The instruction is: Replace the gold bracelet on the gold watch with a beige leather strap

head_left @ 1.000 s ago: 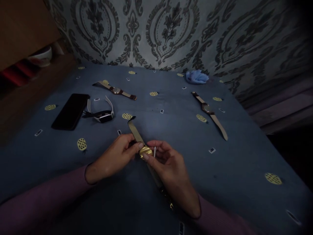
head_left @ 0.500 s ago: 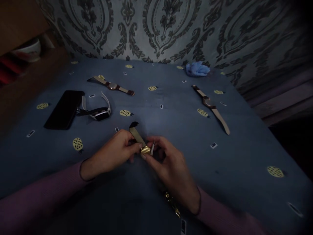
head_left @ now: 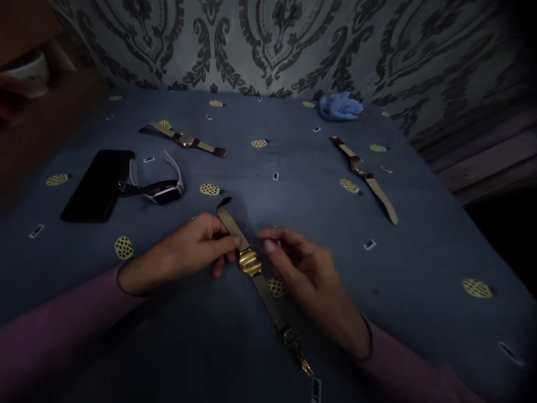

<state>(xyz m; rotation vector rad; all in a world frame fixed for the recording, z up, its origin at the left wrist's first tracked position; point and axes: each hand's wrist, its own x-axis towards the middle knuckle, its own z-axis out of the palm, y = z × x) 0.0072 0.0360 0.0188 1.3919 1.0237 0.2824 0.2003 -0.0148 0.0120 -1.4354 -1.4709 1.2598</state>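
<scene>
**Our left hand (head_left: 191, 249) pinches the gold-coloured watch (head_left: 250, 262) by its strap**

We have the gold-coloured watch at the near middle of the blue pineapple-print tablecloth (head_left: 310, 207), slanting from upper left to lower right, its shiny case between our hands; our left thumb and fingers close on the upper strap (head_left: 230, 225), just beside the case; the lower strap (head_left: 268, 302) runs toward us and ends in a gold clasp (head_left: 306, 366).

We hold our right hand (head_left: 319, 280) to the right of the case, apart from it, fingers curled and thumb near the forefinger; they pinch a pale sliver (head_left: 279, 243), mostly hidden and too small for us to name.

Beyond our left hand we see a smartwatch (head_left: 166, 194) with a light band, a dark strap lying across that band; just left of it lies a black phone (head_left: 98, 184); farther back lies a brown-and-beige watch (head_left: 187, 140), its strap laid out; on the right a second strapped watch (head_left: 361, 167) lies stretched out at a slant; near the patterned wall (head_left: 226, 45) sits a crumpled blue cloth (head_left: 340, 106); at the far left we make out part of a bowl (head_left: 31, 77) on a brown shelf (head_left: 79, 92).
</scene>
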